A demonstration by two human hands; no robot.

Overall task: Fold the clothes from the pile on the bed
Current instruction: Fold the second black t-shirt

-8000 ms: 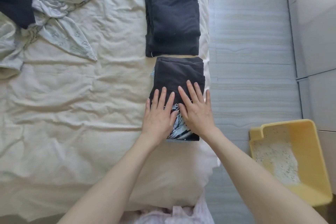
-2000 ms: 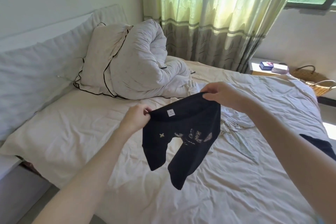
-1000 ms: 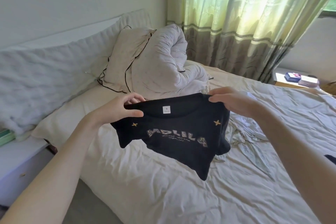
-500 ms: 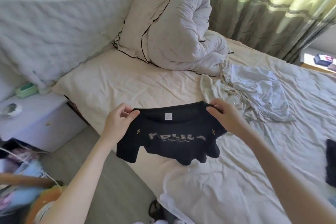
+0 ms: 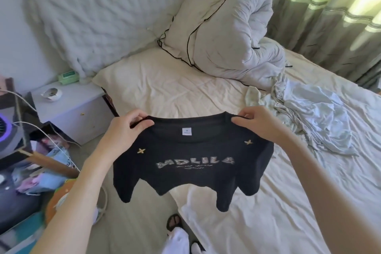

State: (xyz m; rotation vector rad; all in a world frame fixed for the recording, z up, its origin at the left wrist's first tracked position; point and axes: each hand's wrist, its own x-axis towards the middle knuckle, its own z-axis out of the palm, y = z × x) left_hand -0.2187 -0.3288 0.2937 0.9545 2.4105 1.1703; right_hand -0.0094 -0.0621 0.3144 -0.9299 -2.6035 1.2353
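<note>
A: Status?

B: My left hand [image 5: 125, 130] and right hand [image 5: 258, 123] each pinch a shoulder of the small black knit T-shirt with silver lettering and two gold stars [image 5: 191, 163], fingers [image 5: 142, 125] curled over the neckline edge on either side of the white tag. Shirt hangs in the air, print facing me, over the near edge of the bed with the cream sheet [image 5: 268, 222]. Hem and sleeves dangle free, partly over the floor.

A: Rest of the pile?

B: Crumpled pale grey-white clothes [image 5: 309, 113] lie on the bed, beyond the shirt and to its right, just in front of the rolled white duvet [image 5: 237, 33].

A: Next step, as you see it?

B: Probably lay it flat. I'd shift right so the whole shirt is over the sheet, not the floor. Keep both pinches level and taut so the shoulders stay square, then lower print side down, hem landing first, and drag slightly to pull out wrinkles.

A: Risks?

B: Sleeves tucking under the body. Also landing too near the bed edge, so the hem slides off.
</note>
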